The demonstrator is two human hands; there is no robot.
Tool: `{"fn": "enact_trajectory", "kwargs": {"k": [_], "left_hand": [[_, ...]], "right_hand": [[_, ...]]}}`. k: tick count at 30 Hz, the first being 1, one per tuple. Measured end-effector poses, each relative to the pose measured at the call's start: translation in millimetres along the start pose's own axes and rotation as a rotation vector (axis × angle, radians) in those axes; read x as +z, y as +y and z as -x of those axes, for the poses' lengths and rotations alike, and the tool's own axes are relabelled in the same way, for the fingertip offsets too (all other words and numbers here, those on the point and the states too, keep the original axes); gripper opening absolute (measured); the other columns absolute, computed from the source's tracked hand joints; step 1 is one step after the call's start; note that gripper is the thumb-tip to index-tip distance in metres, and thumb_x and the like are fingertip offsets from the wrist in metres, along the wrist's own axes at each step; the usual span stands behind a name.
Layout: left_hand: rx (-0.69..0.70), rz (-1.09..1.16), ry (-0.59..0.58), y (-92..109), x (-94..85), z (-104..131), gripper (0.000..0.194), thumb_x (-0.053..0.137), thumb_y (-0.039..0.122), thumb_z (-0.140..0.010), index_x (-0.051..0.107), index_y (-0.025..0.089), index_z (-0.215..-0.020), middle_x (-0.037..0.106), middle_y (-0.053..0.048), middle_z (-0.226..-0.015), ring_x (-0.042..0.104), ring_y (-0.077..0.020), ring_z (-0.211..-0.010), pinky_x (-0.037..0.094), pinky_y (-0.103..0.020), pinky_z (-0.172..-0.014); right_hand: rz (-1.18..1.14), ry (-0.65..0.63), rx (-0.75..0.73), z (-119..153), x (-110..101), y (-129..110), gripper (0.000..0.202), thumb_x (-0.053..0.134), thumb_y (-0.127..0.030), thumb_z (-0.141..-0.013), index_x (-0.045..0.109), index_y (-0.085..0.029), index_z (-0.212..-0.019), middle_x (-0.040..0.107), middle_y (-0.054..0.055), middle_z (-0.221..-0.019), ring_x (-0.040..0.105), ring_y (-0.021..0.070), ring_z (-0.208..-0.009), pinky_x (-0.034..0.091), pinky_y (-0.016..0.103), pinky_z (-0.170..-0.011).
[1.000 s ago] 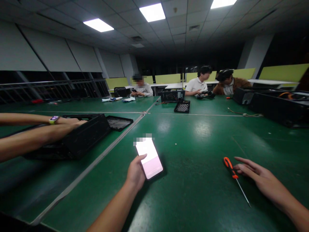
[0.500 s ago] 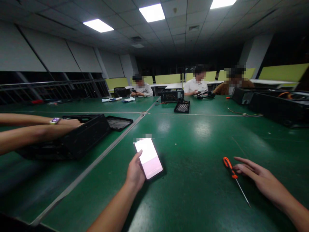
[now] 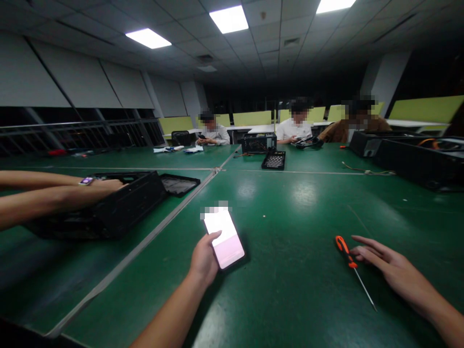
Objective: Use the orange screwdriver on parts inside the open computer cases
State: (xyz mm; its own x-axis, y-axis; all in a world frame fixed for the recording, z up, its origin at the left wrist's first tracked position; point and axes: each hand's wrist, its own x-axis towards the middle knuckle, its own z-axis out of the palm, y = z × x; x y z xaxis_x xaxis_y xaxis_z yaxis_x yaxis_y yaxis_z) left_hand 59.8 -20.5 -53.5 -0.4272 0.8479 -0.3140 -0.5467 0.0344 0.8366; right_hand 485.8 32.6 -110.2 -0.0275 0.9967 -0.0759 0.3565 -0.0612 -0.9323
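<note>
My left hand (image 3: 206, 258) is closed around the lower left side of a smartphone (image 3: 230, 246), with the thumb lying over its bright white and pink screen. On the green table to the right, my right hand (image 3: 386, 261) rests with its fingers loosely extended and nothing in its grasp. Its fingertips are at the handle of a screwdriver (image 3: 347, 253), which is orange and black with a thin metal shaft pointing toward me. Whether they touch the handle I cannot tell.
At the left, another person's arms (image 3: 54, 193) reach into a black computer case (image 3: 126, 208); a black panel (image 3: 179, 183) lies beyond it. More computer cases (image 3: 416, 157) stand at the far right. Across the green table (image 3: 290, 280) sit several people, near a small case (image 3: 258, 143) and a perforated black part (image 3: 273, 160).
My left thumb has moved right and slightly down across the phone screen. My right hand and the screwdriver have stayed put. The other person's watch wrist has shifted slightly right.
</note>
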Motion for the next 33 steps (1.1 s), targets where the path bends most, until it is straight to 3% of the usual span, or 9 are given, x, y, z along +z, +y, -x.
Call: {"fn": "enact_trajectory", "kwargs": {"k": [7, 13, 18, 25, 28, 33], "left_hand": [[0.016, 0.015, -0.025, 3.1, 1.9, 2.1, 0.027, 0.053, 0.029, -0.090, 0.068, 0.010, -0.103, 0.077, -0.013, -0.078, 0.073, -0.0277, -0.062, 0.061, -0.042, -0.061], [0.020, 0.020, -0.029, 2.1, 0.4, 0.9, 0.029, 0.053, 0.029, -0.090, 0.069, 0.010, -0.103, 0.077, -0.012, -0.077, 0.073, -0.0268, -0.063, 0.062, -0.041, -0.063], [-0.007, 0.008, -0.019, 0.8, 0.9, -0.5, 0.024, 0.057, 0.018, -0.082, 0.067, 0.008, -0.103, 0.077, -0.013, -0.078, 0.074, -0.0291, -0.063, 0.061, -0.044, -0.062], [0.046, 0.032, -0.020, 1.9, 2.3, 0.6, 0.028, 0.053, 0.031, -0.090, 0.068, 0.012, -0.104, 0.077, -0.010, -0.080, 0.073, -0.0269, -0.064, 0.061, -0.040, -0.060], [0.031, 0.015, -0.024, 1.1, 1.1, 0.4, 0.027, 0.057, 0.029, -0.086, 0.068, 0.010, -0.102, 0.077, -0.012, -0.079, 0.073, -0.0279, -0.064, 0.061, -0.042, -0.060], [0.063, -0.013, 0.008, -4.3, -3.6, -3.2, 0.034, 0.059, 0.005, -0.062, 0.065, 0.012, -0.095, 0.076, -0.008, -0.078, 0.072, -0.0258, -0.063, 0.060, -0.039, -0.058]], "right_hand": [[-0.011, 0.009, -0.009, 0.1, -0.8, 1.4, 0.066, 0.064, -0.061, -0.077, 0.064, -0.021, -0.129, 0.076, 0.011, -0.106, 0.068, 0.0351, -0.108, 0.055, 0.044, -0.095], [0.012, -0.002, -0.009, -0.1, -0.8, 1.5, 0.069, 0.061, -0.064, -0.077, 0.063, -0.021, -0.130, 0.076, 0.011, -0.107, 0.068, 0.0343, -0.108, 0.055, 0.042, -0.095], [-0.001, -0.002, -0.006, -0.1, -0.3, 1.3, 0.068, 0.062, -0.065, -0.076, 0.064, -0.022, -0.129, 0.077, 0.011, -0.106, 0.069, 0.0346, -0.107, 0.055, 0.042, -0.094], [0.020, 0.001, 0.003, 1.0, 0.4, -0.5, 0.071, 0.060, -0.067, -0.076, 0.062, -0.021, -0.130, 0.076, 0.011, -0.107, 0.068, 0.0344, -0.108, 0.055, 0.042, -0.095], [0.025, -0.001, 0.004, 0.9, 0.1, -0.1, 0.072, 0.059, -0.067, -0.076, 0.062, -0.021, -0.131, 0.076, 0.012, -0.108, 0.068, 0.0348, -0.109, 0.054, 0.043, -0.096], [0.009, 0.000, 0.005, 0.8, -0.7, 0.4, 0.072, 0.061, -0.066, -0.075, 0.062, -0.021, -0.130, 0.076, 0.012, -0.108, 0.068, 0.0349, -0.108, 0.055, 0.043, -0.095]]}}
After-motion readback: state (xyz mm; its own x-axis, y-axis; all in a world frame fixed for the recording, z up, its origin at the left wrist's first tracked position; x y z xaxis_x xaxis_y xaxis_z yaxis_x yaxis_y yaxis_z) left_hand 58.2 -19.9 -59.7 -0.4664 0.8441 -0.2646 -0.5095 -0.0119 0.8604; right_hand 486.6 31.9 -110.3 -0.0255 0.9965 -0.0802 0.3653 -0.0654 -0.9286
